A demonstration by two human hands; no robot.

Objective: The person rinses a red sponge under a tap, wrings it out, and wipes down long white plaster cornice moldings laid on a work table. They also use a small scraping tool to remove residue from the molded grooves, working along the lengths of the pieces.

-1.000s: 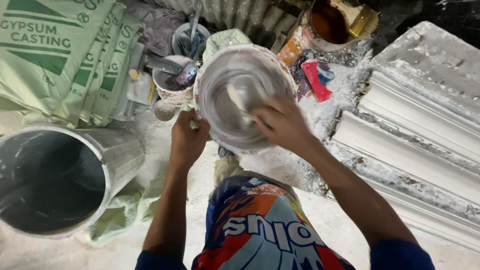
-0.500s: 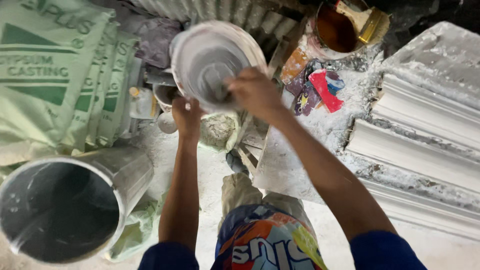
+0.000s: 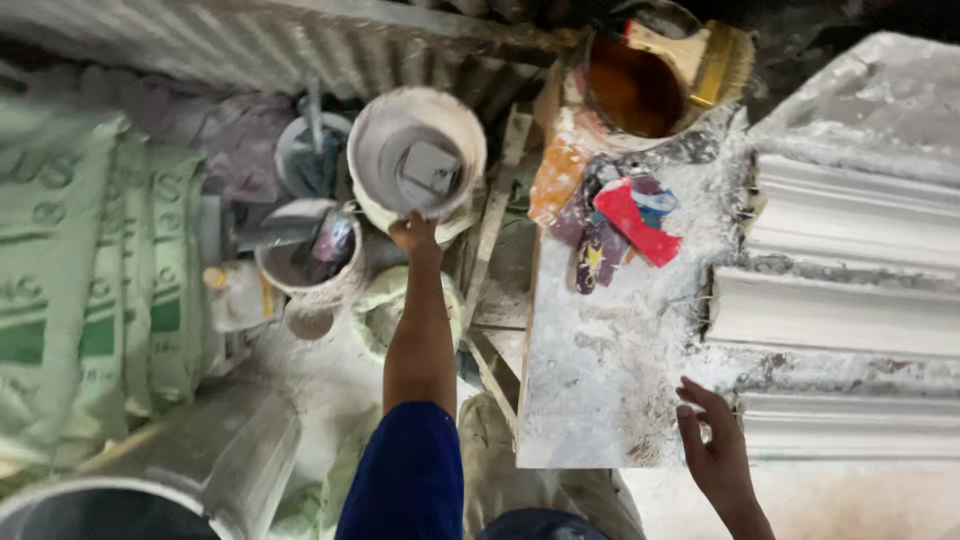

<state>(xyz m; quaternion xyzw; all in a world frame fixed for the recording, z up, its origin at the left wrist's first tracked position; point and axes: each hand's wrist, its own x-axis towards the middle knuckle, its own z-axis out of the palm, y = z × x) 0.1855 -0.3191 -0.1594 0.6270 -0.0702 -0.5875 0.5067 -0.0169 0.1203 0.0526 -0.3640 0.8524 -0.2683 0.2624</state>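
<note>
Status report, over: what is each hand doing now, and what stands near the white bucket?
Left hand grips white bucket by its near rim. Right hand open, resting on dusty board. Small plaster-caked tubs crowd left of the bucket.

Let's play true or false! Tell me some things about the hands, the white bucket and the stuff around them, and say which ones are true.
1. The left hand holds the rim of the white bucket. True.
2. The right hand is inside the bucket. False: it rests at the edge of the dusty white board, apart from the bucket.
3. A brush lies across the pot of brown liquid. True.
4. The green sacks are stacked on the right. False: they are on the left.
5. The white mouldings lie on the right. True.
</note>
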